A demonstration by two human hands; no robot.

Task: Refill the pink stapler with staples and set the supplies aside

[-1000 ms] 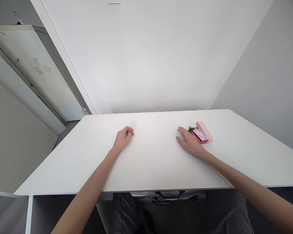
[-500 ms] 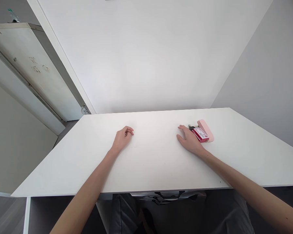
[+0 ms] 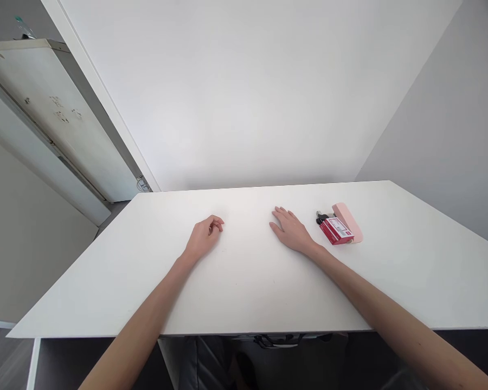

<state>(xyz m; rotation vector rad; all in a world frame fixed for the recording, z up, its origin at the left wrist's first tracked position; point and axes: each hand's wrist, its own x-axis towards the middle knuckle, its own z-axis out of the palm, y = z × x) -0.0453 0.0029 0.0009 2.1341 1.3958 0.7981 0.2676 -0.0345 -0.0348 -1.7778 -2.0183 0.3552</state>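
Observation:
My left hand (image 3: 205, 236) rests on its side on the white table (image 3: 244, 292). Its fingers are loosely curled in, and nothing shows in them. My right hand (image 3: 291, 230) lies flat, palm down, with the thumb held apart from the fingers and nothing in it. To the right of that hand, and apart from it, is a small group of things. It holds a red and white box (image 3: 336, 231), a pink case (image 3: 347, 221) standing behind it, and a small black and metallic item (image 3: 322, 218), partly hidden by the box.
A white wall (image 3: 244, 108) rises behind the table, with a grey wall (image 3: 443, 135) at the right. On the left stands a worn light cabinet (image 3: 81, 124) with a clear bottle (image 3: 25, 27) on top. My legs (image 3: 209, 363) are under the table.
My right hand has slid left, away from the red and white box, and its fingers lie flatter. My left hand stays in place, curled. The camera view has shifted slightly.

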